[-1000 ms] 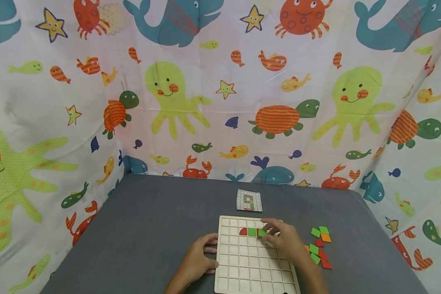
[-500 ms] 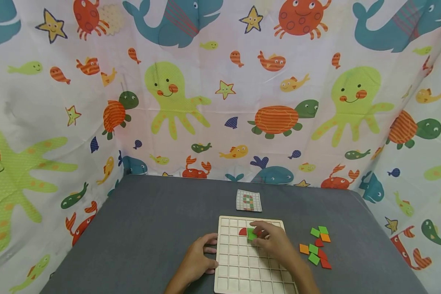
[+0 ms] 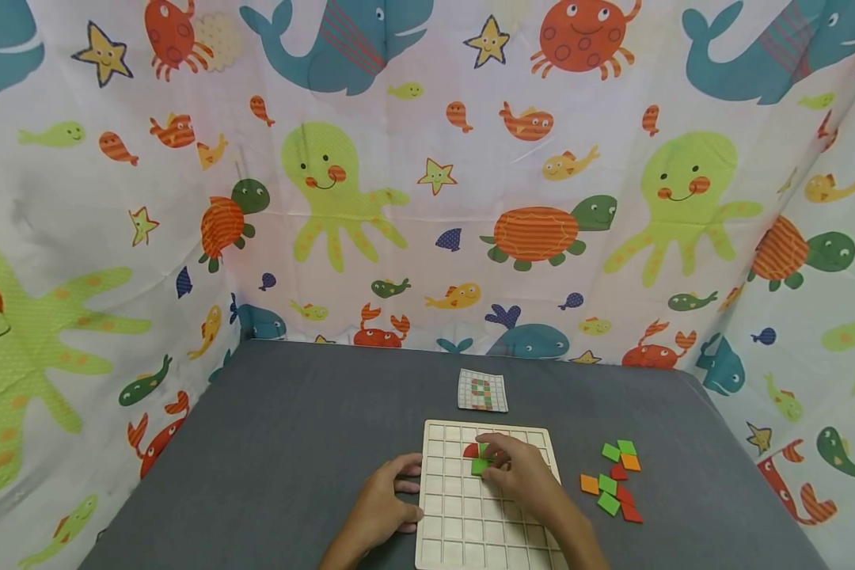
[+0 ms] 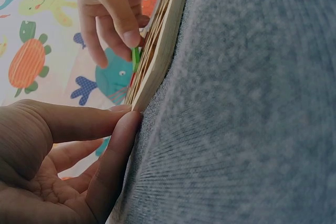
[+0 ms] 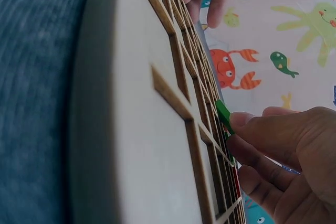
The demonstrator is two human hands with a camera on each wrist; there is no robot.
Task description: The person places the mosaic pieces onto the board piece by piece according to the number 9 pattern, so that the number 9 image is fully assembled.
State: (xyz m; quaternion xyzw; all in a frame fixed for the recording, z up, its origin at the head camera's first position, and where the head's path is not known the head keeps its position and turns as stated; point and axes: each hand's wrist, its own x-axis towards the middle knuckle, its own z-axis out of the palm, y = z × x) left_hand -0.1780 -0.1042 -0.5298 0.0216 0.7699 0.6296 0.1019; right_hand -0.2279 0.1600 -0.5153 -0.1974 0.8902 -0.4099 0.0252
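A pale wooden grid board (image 3: 463,546) lies on the grey cloth. My right hand (image 3: 526,475) is over its upper part and pinches a green square tile (image 3: 478,467) between thumb and fingers. The right wrist view shows that tile (image 5: 224,115) tilted at the grid. In the row just behind it sit a rounded red tile (image 3: 470,450), a green tile (image 3: 484,449) and a bit of red, partly covered by my fingers. At the board's left edge, my left hand (image 3: 379,500) rests with thumb and fingertips against the wood; the left wrist view shows them by a corner (image 4: 137,107).
Right of the board lie several loose tiles: green (image 3: 608,504), orange (image 3: 589,484) and red (image 3: 632,513). Behind the board is a small card (image 3: 482,391) printed with a coloured grid pattern. A sea-animal curtain (image 3: 427,237) closes off the back and sides.
My right hand has moved left and a little nearer with the green tile, from the right of the placed green tile to the row in front of it. My left hand stays put.
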